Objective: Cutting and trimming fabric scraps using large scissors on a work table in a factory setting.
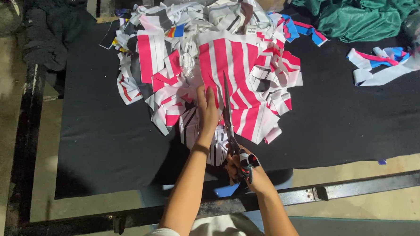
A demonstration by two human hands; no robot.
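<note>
Running straight away from the body, the scissors lie with their long axis pointing up the table, blades reaching over the pink and white striped cloth. The right hand grips the handles near the table's front edge, fingers wrapped through the loops; how far the blades are parted cannot be told. The left hand lies flat on the cloth just beside the blades, on their left, pressing it down, and is the nearer hand to the cloth. The cloth is a broad piece with wide pink and white stripes, spread on top of a heap of cut strips on the black table cover. Green fabric sits well apart at the far right corner.
</note>
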